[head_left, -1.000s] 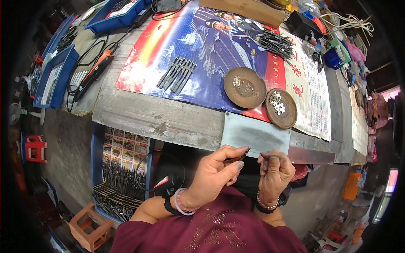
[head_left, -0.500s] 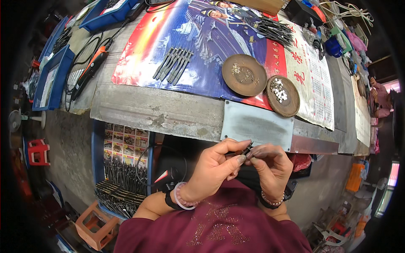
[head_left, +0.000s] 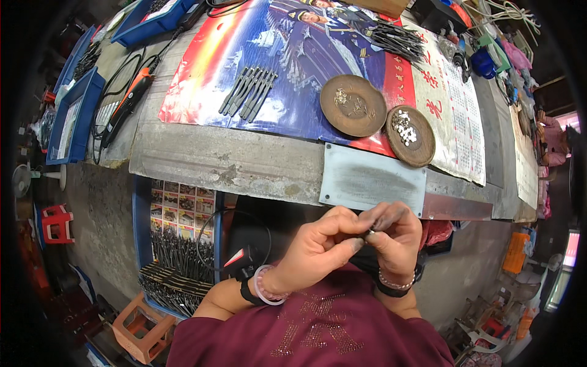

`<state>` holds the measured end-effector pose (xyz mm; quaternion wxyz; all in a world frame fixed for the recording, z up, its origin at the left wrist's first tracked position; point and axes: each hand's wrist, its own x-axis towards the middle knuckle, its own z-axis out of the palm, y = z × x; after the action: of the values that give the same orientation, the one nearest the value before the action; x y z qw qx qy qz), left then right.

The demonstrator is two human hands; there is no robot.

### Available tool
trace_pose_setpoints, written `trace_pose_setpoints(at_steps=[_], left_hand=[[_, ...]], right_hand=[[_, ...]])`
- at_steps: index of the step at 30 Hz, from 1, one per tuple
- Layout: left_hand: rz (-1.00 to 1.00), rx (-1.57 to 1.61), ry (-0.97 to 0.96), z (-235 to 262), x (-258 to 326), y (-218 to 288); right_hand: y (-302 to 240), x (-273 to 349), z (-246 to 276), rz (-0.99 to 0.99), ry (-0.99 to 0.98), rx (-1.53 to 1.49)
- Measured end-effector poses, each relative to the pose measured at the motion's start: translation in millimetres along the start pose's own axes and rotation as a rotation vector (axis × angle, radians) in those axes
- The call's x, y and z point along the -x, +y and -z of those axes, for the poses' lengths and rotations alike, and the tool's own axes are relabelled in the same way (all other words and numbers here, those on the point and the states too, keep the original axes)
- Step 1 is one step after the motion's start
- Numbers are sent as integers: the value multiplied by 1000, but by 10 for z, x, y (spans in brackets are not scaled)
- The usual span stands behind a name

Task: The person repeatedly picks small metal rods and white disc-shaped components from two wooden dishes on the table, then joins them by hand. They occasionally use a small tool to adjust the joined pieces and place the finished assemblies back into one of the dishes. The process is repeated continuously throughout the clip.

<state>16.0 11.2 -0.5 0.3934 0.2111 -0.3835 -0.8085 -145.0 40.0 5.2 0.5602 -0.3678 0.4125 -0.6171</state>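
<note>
My left hand (head_left: 321,246) and my right hand (head_left: 396,235) meet in front of my chest, just off the bench's near edge. Thumbs and fingertips of both pinch a small dark piece (head_left: 369,233), mostly covered by the fingers, so its kind does not show. Beyond them a pale, smudged plate (head_left: 342,162) is fixed at the bench edge. Two round brown dishes stand behind it: the larger dish (head_left: 333,119) has small brassy bits in it, the smaller dish (head_left: 422,150) small white and brassy bits. Several slim black rods (head_left: 247,92) lie side by side on the poster.
Under the dishes a printed poster (head_left: 202,79) covers the bench. A pile of thin black parts (head_left: 397,43) lies at the back. To the left are a corded power tool (head_left: 128,104) and a blue tray (head_left: 85,104). Below the bench, a blue-framed rack (head_left: 143,214) holds many dark rods.
My right fingers have curled over the small dark piece, hiding more of it. Both hands stay close together in nearly the same place.
</note>
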Motion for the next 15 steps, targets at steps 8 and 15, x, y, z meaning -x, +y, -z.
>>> trace_pose_setpoints(at_steps=[8, 15], left_hand=[[-152, -180, -65, -33, 28, 27], [-438, -415, 138, -159, 21, -41]], right_hand=[[3, 20, 15, -12, -60, -127], [41, 83, -232, 433, 144, 407]])
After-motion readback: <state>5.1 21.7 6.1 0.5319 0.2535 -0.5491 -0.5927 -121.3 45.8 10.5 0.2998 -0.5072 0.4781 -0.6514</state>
